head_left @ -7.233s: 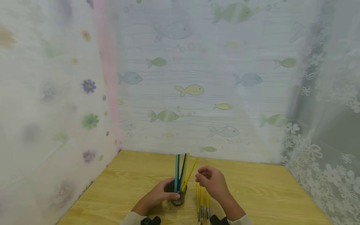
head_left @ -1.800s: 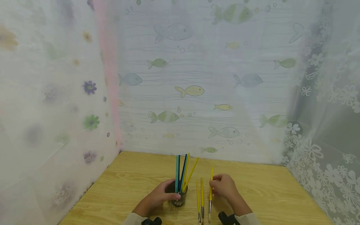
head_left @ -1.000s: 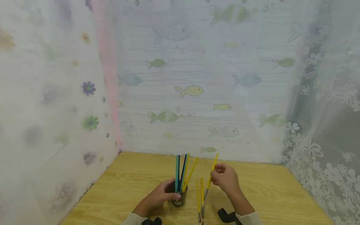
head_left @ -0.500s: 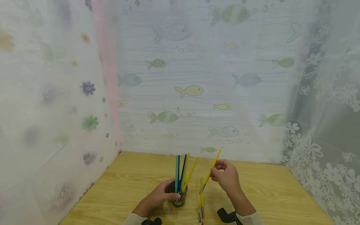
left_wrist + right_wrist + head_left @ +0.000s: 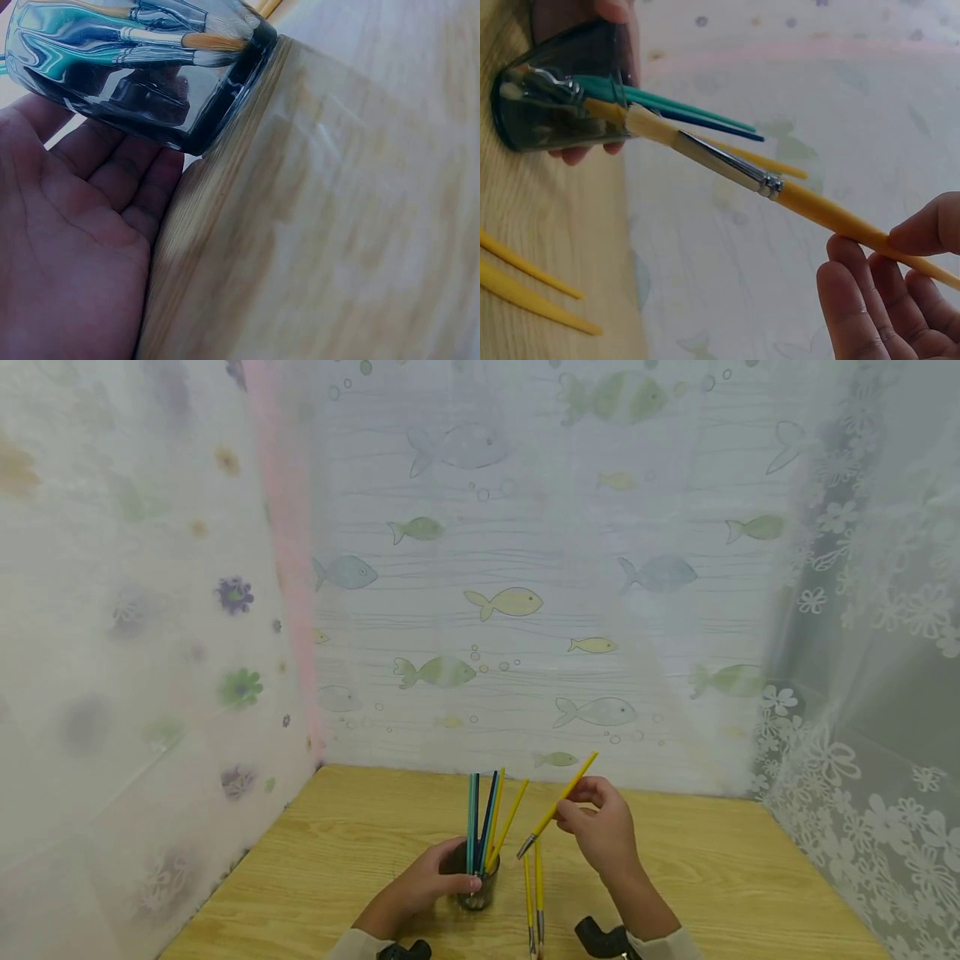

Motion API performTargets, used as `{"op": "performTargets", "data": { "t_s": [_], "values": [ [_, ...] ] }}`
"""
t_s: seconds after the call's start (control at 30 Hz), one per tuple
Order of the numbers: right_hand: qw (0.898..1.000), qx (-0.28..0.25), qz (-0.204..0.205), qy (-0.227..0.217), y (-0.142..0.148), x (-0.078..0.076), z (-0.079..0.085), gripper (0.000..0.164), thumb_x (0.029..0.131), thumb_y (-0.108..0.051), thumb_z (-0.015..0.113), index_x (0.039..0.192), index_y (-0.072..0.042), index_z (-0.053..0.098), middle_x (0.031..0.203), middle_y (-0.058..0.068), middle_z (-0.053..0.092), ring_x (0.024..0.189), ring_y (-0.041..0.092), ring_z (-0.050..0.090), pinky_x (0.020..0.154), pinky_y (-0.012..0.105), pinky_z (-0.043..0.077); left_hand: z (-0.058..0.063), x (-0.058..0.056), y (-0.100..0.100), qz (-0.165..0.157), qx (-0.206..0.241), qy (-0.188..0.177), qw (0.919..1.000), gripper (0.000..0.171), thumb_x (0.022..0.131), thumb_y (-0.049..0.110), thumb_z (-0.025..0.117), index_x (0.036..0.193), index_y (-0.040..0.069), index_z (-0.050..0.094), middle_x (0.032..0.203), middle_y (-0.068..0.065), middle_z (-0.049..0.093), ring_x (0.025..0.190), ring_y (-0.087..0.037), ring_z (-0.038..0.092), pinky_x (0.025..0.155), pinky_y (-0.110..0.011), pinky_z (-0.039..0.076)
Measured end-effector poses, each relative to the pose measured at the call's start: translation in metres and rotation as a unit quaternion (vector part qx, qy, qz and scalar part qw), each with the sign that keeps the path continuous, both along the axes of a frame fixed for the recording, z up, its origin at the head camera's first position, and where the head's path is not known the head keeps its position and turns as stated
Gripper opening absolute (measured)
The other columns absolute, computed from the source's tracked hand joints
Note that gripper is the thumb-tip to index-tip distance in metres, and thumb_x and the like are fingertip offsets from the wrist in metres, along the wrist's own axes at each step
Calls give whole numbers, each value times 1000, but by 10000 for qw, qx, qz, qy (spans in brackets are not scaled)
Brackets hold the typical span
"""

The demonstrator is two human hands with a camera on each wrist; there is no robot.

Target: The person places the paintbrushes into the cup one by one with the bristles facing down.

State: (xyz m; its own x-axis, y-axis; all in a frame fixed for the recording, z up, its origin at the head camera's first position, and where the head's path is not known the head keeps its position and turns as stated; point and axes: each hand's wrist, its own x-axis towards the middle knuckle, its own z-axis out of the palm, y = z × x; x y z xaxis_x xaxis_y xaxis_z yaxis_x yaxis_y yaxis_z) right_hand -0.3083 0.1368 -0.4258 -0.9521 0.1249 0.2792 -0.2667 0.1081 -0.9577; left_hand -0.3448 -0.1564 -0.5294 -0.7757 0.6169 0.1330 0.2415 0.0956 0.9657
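Note:
My left hand [image 5: 423,881] holds a dark, see-through glass [image 5: 483,893] upright on the table, thumb across its near side. In it stand teal paintbrushes [image 5: 471,818], dark blue ones and yellow ones [image 5: 513,817], bristles down, as the left wrist view shows through the wall. My right hand [image 5: 609,839] pinches another yellow paintbrush [image 5: 825,210] by its handle between thumb and fingers. That brush is tilted, its pale flat bristles pointing down-left; in the right wrist view they overlap the glass rim. Two yellow paintbrushes [image 5: 539,885] lie side by side on the table below it.
The wood-grain table [image 5: 330,835] ends at a back sheet printed with fish [image 5: 510,602]. A flowered sheet [image 5: 240,685] closes the left side and a lace-patterned curtain [image 5: 847,827] the right. Black wrist mounts [image 5: 600,937] sit below both hands.
My right hand, empty at first, has picked one of three yellow brushes off the table, lifted it and tilted it, bristles swinging left towards the glass. The left hand keeps its place.

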Motion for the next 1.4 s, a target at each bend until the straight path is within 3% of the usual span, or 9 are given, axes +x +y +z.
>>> {"op": "performTargets", "data": {
  "t_s": [0.63,1.07,1.4],
  "values": [
    [9992,159,315,174,-17,8,-4,27,95,-9,74,118,-6,59,109,16,68,85,22,76,79,33,63,-1,-1,1,154,-181,67,9997,59,99,29,69,152,10,50,136,-7,66,125,-19,61,102,-24,48],
    [9973,460,566,50,-31,8,-17,30,95,-12,75,119,-7,58,107,12,69,85,21,77,77,32,63,-2,-2,1,69,-39,56,10000,60,99,27,69,153,11,49,139,-8,64,126,-19,60,102,-25,49],
    [9951,705,682,-130,-38,6,-27,28,95,-17,75,116,-9,58,106,10,69,85,19,77,78,39,63,-3,-3,2,-53,125,-40,9999,57,101,22,67,153,8,48,140,-10,63,127,-20,60,103,-25,49]
  ]
}}
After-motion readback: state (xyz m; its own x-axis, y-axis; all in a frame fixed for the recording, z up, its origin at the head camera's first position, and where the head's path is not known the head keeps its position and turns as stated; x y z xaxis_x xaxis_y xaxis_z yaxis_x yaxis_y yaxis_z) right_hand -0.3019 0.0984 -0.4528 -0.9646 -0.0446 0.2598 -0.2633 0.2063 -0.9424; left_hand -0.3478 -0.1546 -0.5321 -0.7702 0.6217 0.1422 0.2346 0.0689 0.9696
